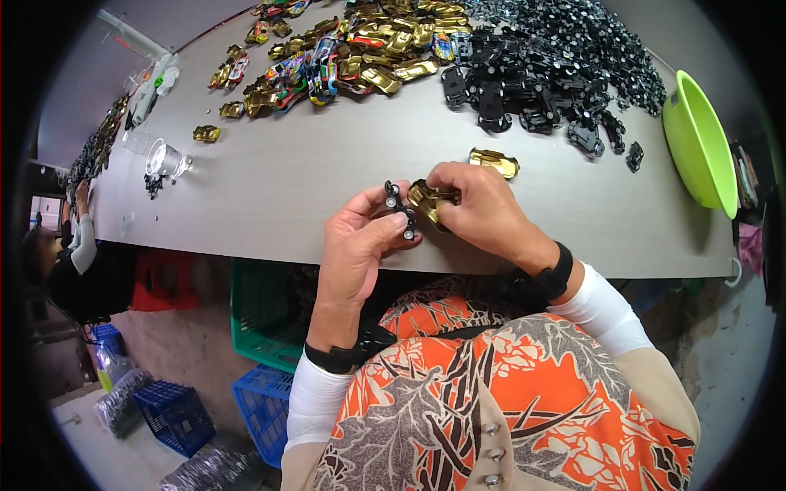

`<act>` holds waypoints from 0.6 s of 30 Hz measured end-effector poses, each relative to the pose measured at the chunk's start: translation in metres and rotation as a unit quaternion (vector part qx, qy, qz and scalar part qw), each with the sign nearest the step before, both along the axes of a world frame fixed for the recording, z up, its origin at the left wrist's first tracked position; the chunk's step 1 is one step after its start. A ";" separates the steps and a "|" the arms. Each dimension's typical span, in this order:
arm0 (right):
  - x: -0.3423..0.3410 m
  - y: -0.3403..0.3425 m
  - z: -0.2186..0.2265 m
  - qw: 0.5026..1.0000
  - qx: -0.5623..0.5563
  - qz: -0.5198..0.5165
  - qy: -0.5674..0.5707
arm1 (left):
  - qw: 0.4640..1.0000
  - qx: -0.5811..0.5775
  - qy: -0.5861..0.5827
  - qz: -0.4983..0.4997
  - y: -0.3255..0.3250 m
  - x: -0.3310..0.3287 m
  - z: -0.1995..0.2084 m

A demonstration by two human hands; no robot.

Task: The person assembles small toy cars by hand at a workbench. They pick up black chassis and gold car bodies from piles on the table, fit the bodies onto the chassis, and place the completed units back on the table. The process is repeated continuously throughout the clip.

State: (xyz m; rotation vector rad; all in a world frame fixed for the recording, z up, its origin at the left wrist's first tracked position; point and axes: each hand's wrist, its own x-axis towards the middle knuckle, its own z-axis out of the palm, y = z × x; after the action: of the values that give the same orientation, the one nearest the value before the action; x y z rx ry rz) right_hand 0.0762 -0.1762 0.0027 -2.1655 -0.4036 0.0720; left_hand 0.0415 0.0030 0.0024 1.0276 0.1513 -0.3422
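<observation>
Over the table's near edge my left hand [354, 245] is closed on a black toy car chassis [400, 211], its small wheels showing, pinched between thumb and fingers. Right beside it, my right hand [485, 209] grips a gold toy car body [427, 200]; fingers cover part of it. The two pieces are close together, and I cannot tell whether they touch. Just beyond my right hand another gold car body [494, 162] lies on the table. Farther back are a heap of gold and coloured car bodies [381, 78] and a heap of black chassis [524, 90].
A lime-green basin [697, 146] stands tilted at the table's right. Toward the left are a clear plastic cup [166, 159] and a lone gold car [206, 133]. Below the table edge sit a green crate [254, 323] and blue crates [174, 413]. Another person [78, 258] sits at far left.
</observation>
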 end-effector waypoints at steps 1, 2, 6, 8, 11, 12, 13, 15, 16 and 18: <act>0.000 -0.004 0.002 1.000 -0.018 0.022 -0.011 | 1.000 0.000 0.001 -0.016 -0.002 -0.001 0.002; 0.001 -0.009 0.004 0.998 -0.036 0.043 -0.022 | 0.999 0.017 -0.026 -0.034 -0.002 -0.001 -0.001; 0.000 -0.020 0.020 0.993 0.037 0.080 0.075 | 0.987 0.099 -0.081 -0.095 -0.010 -0.002 0.006; -0.001 -0.031 0.018 0.957 0.246 0.014 0.151 | 0.997 0.004 -0.032 -0.065 -0.013 0.002 0.005; -0.006 -0.034 0.012 0.907 0.406 -0.040 0.104 | 0.997 -0.071 -0.001 -0.040 -0.014 0.007 0.004; -0.010 -0.035 0.007 0.904 0.423 -0.043 0.049 | 0.995 -0.094 0.007 -0.033 -0.019 0.007 0.008; -0.017 -0.035 0.006 0.905 0.418 -0.036 0.062 | 0.993 -0.116 0.016 -0.026 -0.023 0.007 0.010; -0.025 -0.026 0.000 0.954 0.285 -0.022 -0.088 | 0.992 -0.120 0.014 -0.038 -0.029 0.005 0.008; -0.026 -0.022 0.002 0.960 0.247 -0.029 -0.130 | 0.993 -0.111 0.013 -0.045 -0.032 0.004 0.008; -0.025 -0.022 0.001 0.958 0.266 -0.057 -0.093 | 0.991 -0.122 0.018 -0.044 -0.035 0.004 0.004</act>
State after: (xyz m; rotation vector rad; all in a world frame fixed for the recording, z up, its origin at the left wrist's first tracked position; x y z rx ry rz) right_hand 0.0515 -0.1983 0.0038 -1.6598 -0.3555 -0.2792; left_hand 0.0453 -0.0325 0.0061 0.7870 0.0934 -0.4487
